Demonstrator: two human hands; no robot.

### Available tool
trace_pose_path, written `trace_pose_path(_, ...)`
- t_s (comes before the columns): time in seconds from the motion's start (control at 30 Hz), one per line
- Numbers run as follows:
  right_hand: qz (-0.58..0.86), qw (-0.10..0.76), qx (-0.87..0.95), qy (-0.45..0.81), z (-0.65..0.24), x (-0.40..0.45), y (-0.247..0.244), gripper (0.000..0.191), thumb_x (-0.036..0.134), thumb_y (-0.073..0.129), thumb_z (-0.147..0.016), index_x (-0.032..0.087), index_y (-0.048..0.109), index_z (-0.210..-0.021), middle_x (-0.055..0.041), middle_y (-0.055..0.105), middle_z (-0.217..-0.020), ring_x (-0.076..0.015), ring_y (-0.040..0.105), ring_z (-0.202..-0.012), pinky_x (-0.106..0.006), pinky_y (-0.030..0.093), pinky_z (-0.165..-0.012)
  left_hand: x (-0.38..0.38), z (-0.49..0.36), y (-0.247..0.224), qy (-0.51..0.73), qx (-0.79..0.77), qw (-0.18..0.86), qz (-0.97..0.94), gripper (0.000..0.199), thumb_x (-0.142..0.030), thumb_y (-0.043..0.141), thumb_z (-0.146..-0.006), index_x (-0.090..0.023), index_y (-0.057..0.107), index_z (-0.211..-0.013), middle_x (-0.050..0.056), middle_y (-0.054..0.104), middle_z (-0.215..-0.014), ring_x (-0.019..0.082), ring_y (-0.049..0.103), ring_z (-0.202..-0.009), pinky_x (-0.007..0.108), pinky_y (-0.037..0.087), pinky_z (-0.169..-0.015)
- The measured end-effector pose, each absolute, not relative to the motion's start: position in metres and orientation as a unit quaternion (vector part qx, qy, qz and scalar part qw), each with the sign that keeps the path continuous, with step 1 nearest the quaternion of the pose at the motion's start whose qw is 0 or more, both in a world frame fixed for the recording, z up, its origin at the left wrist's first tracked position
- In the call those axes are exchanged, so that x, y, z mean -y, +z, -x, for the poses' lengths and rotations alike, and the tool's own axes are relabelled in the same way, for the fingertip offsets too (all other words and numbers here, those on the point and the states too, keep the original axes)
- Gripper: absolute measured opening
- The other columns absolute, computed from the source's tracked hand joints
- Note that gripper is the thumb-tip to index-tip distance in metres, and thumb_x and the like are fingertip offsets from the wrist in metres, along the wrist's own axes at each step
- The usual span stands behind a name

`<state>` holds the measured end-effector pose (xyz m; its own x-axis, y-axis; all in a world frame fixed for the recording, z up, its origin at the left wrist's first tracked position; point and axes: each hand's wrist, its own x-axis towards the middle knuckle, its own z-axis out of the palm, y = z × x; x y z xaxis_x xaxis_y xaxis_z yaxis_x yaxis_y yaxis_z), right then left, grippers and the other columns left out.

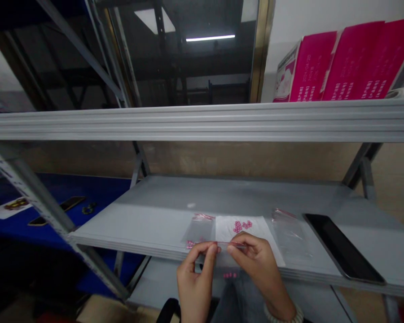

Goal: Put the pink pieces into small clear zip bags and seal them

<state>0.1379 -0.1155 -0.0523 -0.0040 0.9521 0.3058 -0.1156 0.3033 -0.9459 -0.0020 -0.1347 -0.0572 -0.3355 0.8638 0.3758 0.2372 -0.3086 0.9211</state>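
Near the shelf's front edge, my left hand and my right hand pinch the top edge of a clear plastic bag with a pink-red strip. Several pink beads show low in this bag, which hangs between the hands. Behind them, a white paper sheet bears several pink beads in small clusters. To the left of the sheet lies another clear bag with pink beads at its lower end. More clear bags lie to the right of the sheet.
A black tablet or phone lies on the grey shelf at the right. A grey rail crosses above, with pink boxes at upper right. At left, a blue surface holds a dark device and a green ring-shaped object.
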Motion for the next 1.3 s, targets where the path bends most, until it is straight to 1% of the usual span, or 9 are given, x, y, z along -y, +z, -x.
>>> trace_pose_path(0.2, 0.354, 0.608, 0.549, 0.451, -0.114, 0.095, -0.042, 0.014, 0.031, 0.075, -0.071, 0.019, 0.072, -0.063, -0.0014, 0.068, -0.063, -0.0160, 0.061, -0.061, -0.026, 0.050, -0.059, 0.124, 0.030, -0.041, 0.624, -0.547, 0.220, -0.512, 0.024, -0.041, 0.066, -0.078, -0.019, 0.073, -0.073, 0.004, 0.074, -0.071, 0.021, 0.068, -0.070, 0.028, 0.053, -0.068)
trace_pose_path(0.4, 0.403, 0.547, 0.597, 0.427, -0.095, 0.055, -0.048, 0.027, 0.039, 0.067, -0.078, 0.016, 0.077, -0.068, -0.0048, 0.072, -0.061, -0.0178, 0.060, -0.055, -0.029, 0.047, -0.054, 0.078, 0.057, -0.035, 0.598, -0.569, 0.198, -0.529, 0.029, -0.043, 0.062, -0.077, -0.016, 0.072, -0.075, 0.003, 0.071, -0.064, 0.019, 0.066, -0.062, 0.027, 0.051, -0.061)
trace_pose_path(0.5, 0.430, 0.541, 0.602, 0.399, -0.088, 0.032, -0.059, 0.028, 0.037, 0.065, -0.078, 0.015, 0.076, -0.063, -0.0062, 0.073, -0.062, -0.0195, 0.062, -0.057, -0.031, 0.049, -0.058, 0.046, 0.065, -0.049, 0.574, -0.582, 0.200, -0.540, 0.030, -0.043, 0.062, -0.074, -0.014, 0.072, -0.074, 0.006, 0.073, -0.064, 0.020, 0.067, -0.060, 0.027, 0.050, -0.057)
trace_pose_path(0.6, 0.461, 0.538, 0.609, 0.358, -0.086, 0.020, -0.068, 0.021, 0.031, 0.066, -0.075, 0.014, 0.078, -0.075, -0.0084, 0.076, -0.071, -0.0211, 0.065, -0.062, -0.033, 0.051, -0.063, 0.027, 0.068, -0.063, 0.545, -0.594, 0.189, -0.561, 0.031, -0.041, 0.060, -0.076, -0.013, 0.072, -0.075, 0.008, 0.075, -0.065, 0.021, 0.069, -0.060, 0.027, 0.050, -0.055)
trace_pose_path(0.73, 0.499, 0.549, 0.607, 0.284, -0.108, 0.034, -0.067, 0.029, 0.029, 0.063, -0.076, 0.012, 0.076, -0.097, -0.0117, 0.075, -0.085, -0.0215, 0.066, -0.068, -0.035, 0.053, -0.069, 0.022, 0.075, -0.069, 0.505, -0.613, 0.146, -0.590, 0.026, -0.036, 0.058, -0.079, -0.015, 0.074, -0.078, 0.009, 0.078, -0.073, 0.024, 0.071, -0.067, 0.029, 0.052, -0.062)
trace_pose_path(0.87, 0.524, 0.561, 0.601, 0.221, -0.169, 0.069, -0.062, 0.033, 0.036, 0.051, -0.088, 0.016, 0.073, -0.102, -0.0135, 0.073, -0.099, -0.0258, 0.067, -0.088, -0.038, 0.052, -0.078, 0.027, 0.075, -0.062, 0.481, -0.633, 0.073, -0.601, 0.025, -0.028, 0.057, -0.080, -0.015, 0.074, -0.094, 0.015, 0.077, -0.088, 0.031, 0.071, -0.083, 0.040, 0.052, -0.079)
trace_pose_path(1.0, 0.621, 0.522, 0.583, 0.047, -0.248, 0.097, -0.062, 0.039, 0.036, 0.040, -0.092, 0.017, 0.068, -0.111, -0.0133, 0.075, -0.096, -0.0306, 0.065, -0.094, -0.047, 0.050, -0.086, 0.035, 0.032, -0.052, 0.469, -0.576, 0.052, -0.668, 0.029, -0.024, 0.051, -0.086, -0.014, 0.071, -0.105, 0.017, 0.073, -0.108, 0.034, 0.066, -0.101, 0.047, 0.046, -0.093)
trace_pose_path(1.13, 0.675, 0.447, 0.585, -0.051, -0.292, 0.102, -0.072, 0.048, 0.030, 0.035, -0.092, 0.009, 0.057, -0.129, -0.0164, 0.074, -0.094, -0.0333, 0.063, -0.099, -0.050, 0.050, -0.088, 0.046, -0.052, -0.048, 0.405, -0.408, 0.115, -0.810, 0.025, -0.015, 0.054, -0.086, -0.023, 0.072, -0.102, 0.005, 0.076, -0.102, 0.024, 0.068, -0.097, 0.037, 0.052, -0.089)
trace_pose_path(1.3, 0.663, 0.386, 0.639, -0.058, -0.293, 0.102, -0.086, 0.041, 0.018, 0.035, -0.089, 0.015, 0.068, -0.114, -0.0154, 0.071, -0.107, -0.0300, 0.060, -0.108, -0.047, 0.049, -0.093, 0.051, -0.125, -0.055, 0.344, -0.292, 0.150, -0.879, 0.034, -0.009, 0.063, -0.078, -0.023, 0.071, -0.108, 0.005, 0.073, -0.109, 0.023, 0.068, -0.099, 0.034, 0.053, -0.089)
